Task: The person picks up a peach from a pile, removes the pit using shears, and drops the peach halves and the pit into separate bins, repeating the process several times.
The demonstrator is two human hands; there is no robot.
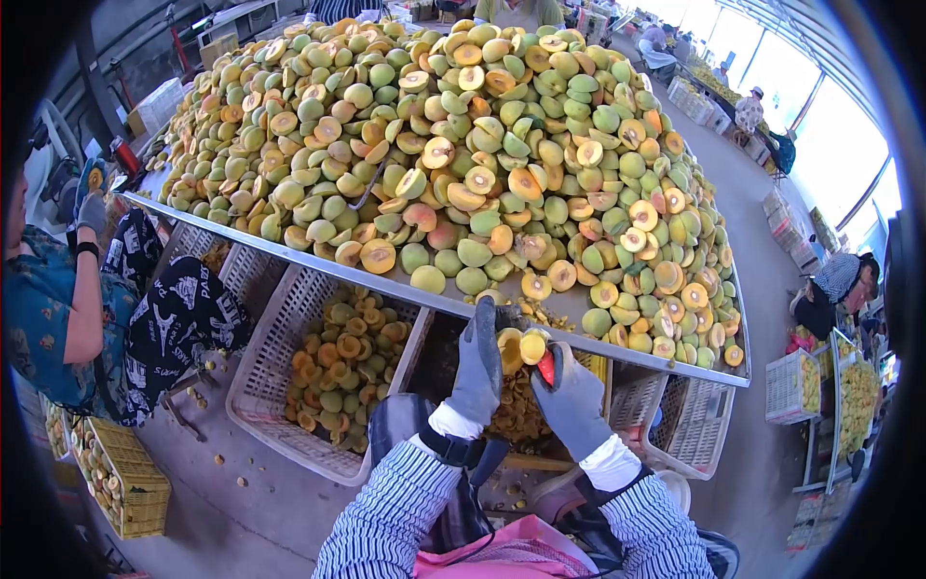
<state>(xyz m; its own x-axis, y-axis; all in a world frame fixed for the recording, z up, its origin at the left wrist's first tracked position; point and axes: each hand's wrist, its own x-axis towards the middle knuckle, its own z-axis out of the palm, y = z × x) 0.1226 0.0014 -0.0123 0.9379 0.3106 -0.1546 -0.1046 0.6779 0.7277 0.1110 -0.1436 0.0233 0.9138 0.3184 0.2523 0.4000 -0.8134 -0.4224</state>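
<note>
My left hand (479, 362), in a grey glove, holds a halved peach (519, 346) with its yellow cut face up. Close against it on the right is my right hand (571, 398), also grey-gloved, gripping a small red-handled tool (547, 366) that touches the fruit. Both hands hover just below the front edge of a metal table (405, 288) heaped with a big pile of halved green-yellow peaches (463, 145). Under my hands is a crate of dark orange pits and scraps (516, 410).
A white plastic basket of peach halves (338, 372) stands lower left, another white basket (690, 425) lower right. A seated person with a patterned apron (68, 309) works at left beside a yellow crate (121, 473). More people and crates line the aisle at right (834, 289).
</note>
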